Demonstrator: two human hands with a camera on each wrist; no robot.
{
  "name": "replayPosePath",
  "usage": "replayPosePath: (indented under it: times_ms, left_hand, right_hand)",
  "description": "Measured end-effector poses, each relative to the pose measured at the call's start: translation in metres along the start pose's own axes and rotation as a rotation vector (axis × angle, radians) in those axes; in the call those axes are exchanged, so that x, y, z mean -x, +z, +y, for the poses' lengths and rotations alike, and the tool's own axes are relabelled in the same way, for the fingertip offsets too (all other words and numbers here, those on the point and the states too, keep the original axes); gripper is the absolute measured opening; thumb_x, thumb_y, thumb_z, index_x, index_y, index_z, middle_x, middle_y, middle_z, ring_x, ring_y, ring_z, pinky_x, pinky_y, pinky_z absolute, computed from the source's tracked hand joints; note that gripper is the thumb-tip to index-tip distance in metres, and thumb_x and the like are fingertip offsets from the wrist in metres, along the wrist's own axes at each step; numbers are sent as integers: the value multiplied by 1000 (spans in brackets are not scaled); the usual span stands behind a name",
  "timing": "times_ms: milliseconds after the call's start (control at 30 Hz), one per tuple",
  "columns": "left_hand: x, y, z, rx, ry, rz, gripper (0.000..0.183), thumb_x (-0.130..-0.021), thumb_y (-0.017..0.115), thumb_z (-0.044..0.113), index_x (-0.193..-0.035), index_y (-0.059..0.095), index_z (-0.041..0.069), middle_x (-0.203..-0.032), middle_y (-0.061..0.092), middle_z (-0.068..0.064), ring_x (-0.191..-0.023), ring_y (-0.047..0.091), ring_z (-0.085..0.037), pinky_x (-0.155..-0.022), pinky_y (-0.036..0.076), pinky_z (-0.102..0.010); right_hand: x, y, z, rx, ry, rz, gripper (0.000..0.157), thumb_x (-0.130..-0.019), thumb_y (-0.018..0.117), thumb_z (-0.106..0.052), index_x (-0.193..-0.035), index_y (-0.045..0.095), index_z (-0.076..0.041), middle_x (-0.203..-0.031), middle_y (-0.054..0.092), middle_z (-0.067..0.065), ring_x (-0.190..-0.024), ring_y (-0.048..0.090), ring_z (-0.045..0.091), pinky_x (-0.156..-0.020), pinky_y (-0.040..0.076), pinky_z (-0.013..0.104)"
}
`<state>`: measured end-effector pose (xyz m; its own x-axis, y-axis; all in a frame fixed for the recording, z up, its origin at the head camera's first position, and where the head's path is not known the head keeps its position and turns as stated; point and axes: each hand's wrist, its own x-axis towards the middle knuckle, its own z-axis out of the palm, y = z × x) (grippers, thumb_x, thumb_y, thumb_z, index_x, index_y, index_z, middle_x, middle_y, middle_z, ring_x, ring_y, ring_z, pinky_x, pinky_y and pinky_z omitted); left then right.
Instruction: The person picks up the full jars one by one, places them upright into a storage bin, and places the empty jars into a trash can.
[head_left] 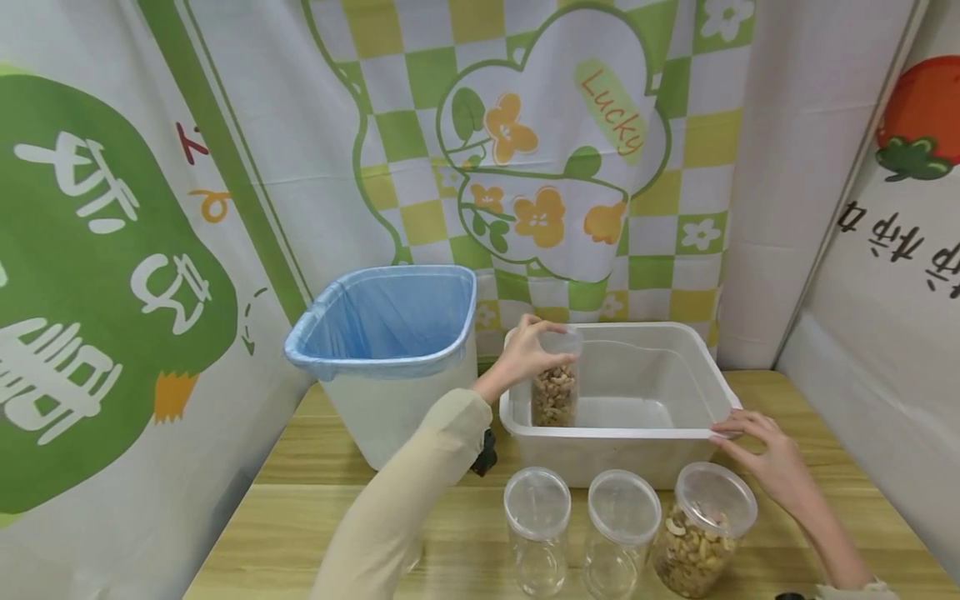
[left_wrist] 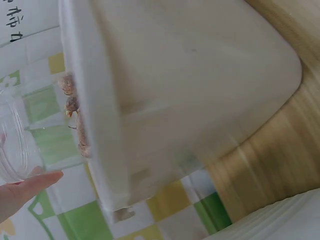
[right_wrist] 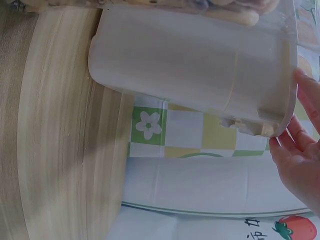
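Observation:
My left hand (head_left: 531,354) grips a clear lidded jar (head_left: 556,392) of nuts by its top, inside the left end of the white plastic bin (head_left: 600,454). In the left wrist view the jar (left_wrist: 42,132) shows past the bin's rim, with brown nuts low in it. My right hand (head_left: 768,462) holds the bin's right front corner, thumb on the near side and fingers over the rim. The right wrist view shows that hand (right_wrist: 300,155) at the rim's corner. Close below it stands a jar of cashews (head_left: 697,542) with a lid.
Two clear lidded jars (head_left: 537,533) (head_left: 618,533) without nuts stand in front of the bin. A waste bin (head_left: 397,400) lined with a blue bag stands to the left. A small black object (head_left: 486,454) lies between the bins. Printed curtains (head_left: 420,125) hang behind the wooden table (head_left: 285,517).

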<state>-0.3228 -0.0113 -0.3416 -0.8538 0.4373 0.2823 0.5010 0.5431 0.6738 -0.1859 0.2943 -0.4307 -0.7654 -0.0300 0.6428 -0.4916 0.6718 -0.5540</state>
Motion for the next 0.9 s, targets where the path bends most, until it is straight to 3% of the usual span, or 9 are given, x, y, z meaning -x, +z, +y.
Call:
replayPosePath:
  times_ms: [267, 467, 700, 900]
  left_hand:
    - [2, 9, -13, -3, 52, -29, 45, -73, 73, 22, -111, 59, 2, -113, 43, -17, -105, 40, -28, -88, 36, -37]
    - [6, 15, -19, 14, 6, -84, 44, -74, 72, 21, -113, 58, 3, -118, 39, -19, -109, 40, -30, -90, 36, -39]
    - [9, 21, -24, 18, -36, -103, 43, -74, 72, 19, -112, 58, 4, -116, 38, -19, -104, 45, -32, -89, 38, -39]
    - [8, 29, -32, -4, -47, -129, 46, -73, 73, 20, -113, 57, 4, -119, 38, -20, -109, 43, -33, -93, 35, -40]
  right_hand:
    - [0, -1, -1, 2, 25, -11, 17, -68, 71, 1, -84, 66, -2, -93, 56, -4, -103, 34, -15, -89, 20, 5]
    - [2, -1, -1, 20, 41, -21, 17, -69, 71, -1, -85, 66, -3, -95, 56, -3, -104, 32, -17, -91, 19, 8]
    - [3, 0, -1, 30, 44, -18, 17, -69, 72, -2, -85, 66, -4, -96, 56, -2, -105, 32, -17, -93, 20, 9]
    - [2, 0, 0, 20, 30, -14, 17, -68, 71, 0, -84, 66, -3, -94, 56, 2, -104, 32, -16, -91, 18, 6]
